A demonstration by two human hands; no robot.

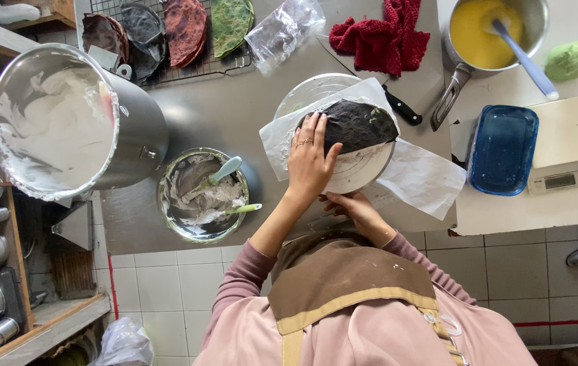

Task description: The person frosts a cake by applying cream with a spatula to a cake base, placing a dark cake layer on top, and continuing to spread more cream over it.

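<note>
Head view: I see my left hand (310, 159), fingers spread flat on a dark round crepe (356, 125) lying at one o'clock, long axis sideways, on the steel desk (234, 112). My right hand (353, 210) grips the white turntable's (360, 175) edge below.

Black crepe (360, 125), red cloth (380, 37), blue dish (504, 149), yellow batter (475, 30).

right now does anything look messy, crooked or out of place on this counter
The dark round crepe overhangs the upper right rim of the white turntable, under the left hand. The parchment sheet beneath lies skewed, one corner reaching onto the white table. White cream smears the rim of the small bowl. Nothing looks spilled or broken.
</note>
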